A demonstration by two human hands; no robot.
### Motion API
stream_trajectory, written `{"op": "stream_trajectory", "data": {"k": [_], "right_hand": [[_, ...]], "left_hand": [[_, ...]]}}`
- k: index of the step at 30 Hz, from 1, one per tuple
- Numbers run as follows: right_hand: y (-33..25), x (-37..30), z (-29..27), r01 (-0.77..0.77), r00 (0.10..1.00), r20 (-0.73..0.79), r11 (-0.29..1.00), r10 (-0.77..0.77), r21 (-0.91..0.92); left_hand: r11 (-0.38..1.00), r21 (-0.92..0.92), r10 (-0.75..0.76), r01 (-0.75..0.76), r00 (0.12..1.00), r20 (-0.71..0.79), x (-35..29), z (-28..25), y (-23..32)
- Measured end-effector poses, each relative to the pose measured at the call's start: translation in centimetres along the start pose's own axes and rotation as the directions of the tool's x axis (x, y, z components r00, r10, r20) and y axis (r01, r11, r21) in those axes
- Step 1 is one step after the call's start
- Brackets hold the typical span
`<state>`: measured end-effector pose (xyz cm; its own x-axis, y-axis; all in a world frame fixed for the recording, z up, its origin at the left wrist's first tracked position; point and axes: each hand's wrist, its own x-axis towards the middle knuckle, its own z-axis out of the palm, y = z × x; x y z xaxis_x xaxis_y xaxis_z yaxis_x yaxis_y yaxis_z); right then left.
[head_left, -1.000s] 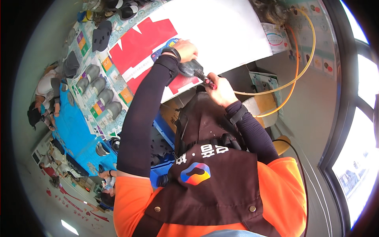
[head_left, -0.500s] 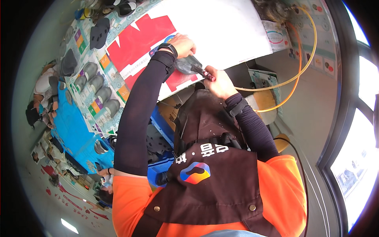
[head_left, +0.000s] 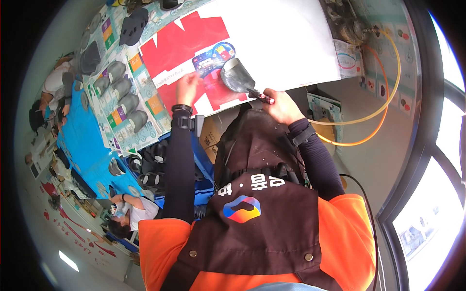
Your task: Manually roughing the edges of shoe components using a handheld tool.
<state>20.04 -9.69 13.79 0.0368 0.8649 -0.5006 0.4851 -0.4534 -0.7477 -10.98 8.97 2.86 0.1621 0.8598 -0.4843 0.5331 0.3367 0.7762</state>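
Observation:
My right hand [head_left: 281, 106] is closed around the dark, patterned handle of a small tool [head_left: 265, 98] with a reddish end. The tool's dark tip meets a grey rounded piece [head_left: 238, 77], which looks like a shoe upper and has a paler band along one edge. I cannot tell whether the two are joined. My left hand [head_left: 188, 88], smeared by motion, hovers over the red printed sheet [head_left: 167, 43], apart from the grey piece. Beside that piece lies a blue, sole-shaped printed card [head_left: 212, 56].
A white board [head_left: 281, 39] carries the red sheet. Several grey shoe pieces [head_left: 128, 103] stand in rows at the left. Blue crates [head_left: 201, 150] with dark shoes sit below the table edge. Yellow and orange hoses [head_left: 395, 87] loop at the right. People work by a blue table [head_left: 80, 145].
My left hand has come off the grey piece and moved left and nearer, uncovering the blue card. My right hand still grips the tool. The whole view has shifted slightly.

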Motion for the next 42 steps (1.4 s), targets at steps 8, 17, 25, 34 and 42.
{"op": "stream_trajectory", "data": {"k": [8, 17, 25, 34, 42], "right_hand": [[-2.6, 0.9, -1.2, -0.052, 0.999, 0.013, 0.996, 0.051, 0.073], [-3.7, 3.9, -1.8, -0.049, 0.998, -0.019, 0.991, 0.051, 0.123], [-2.8, 4.4, -3.1, -0.088, 0.979, -0.187, 0.996, 0.086, -0.004], [0.1, 1.0, -3.7, -0.136, 0.988, -0.089, 0.988, 0.13, -0.071], [4.4, 0.7, -7.7, -0.222, 0.975, 0.091, 0.938, 0.204, 0.266]], "left_hand": [[0.943, -0.269, -0.154, 0.196, 0.973, 0.17, -5.6, 8.6, -0.2], [0.947, -0.274, -0.174, 0.17, 0.985, 0.01, -6.4, 11.1, 1.5], [0.988, -0.14, -0.074, 0.065, 0.995, -0.063, -5.6, 12.7, 2.8], [0.995, -0.02, -0.101, 0.099, 0.98, -0.172, -5.8, 14.0, 4.1], [0.98, -0.158, -0.143, 0.123, 0.983, -0.119, -4.7, 12.5, 2.3]]}}
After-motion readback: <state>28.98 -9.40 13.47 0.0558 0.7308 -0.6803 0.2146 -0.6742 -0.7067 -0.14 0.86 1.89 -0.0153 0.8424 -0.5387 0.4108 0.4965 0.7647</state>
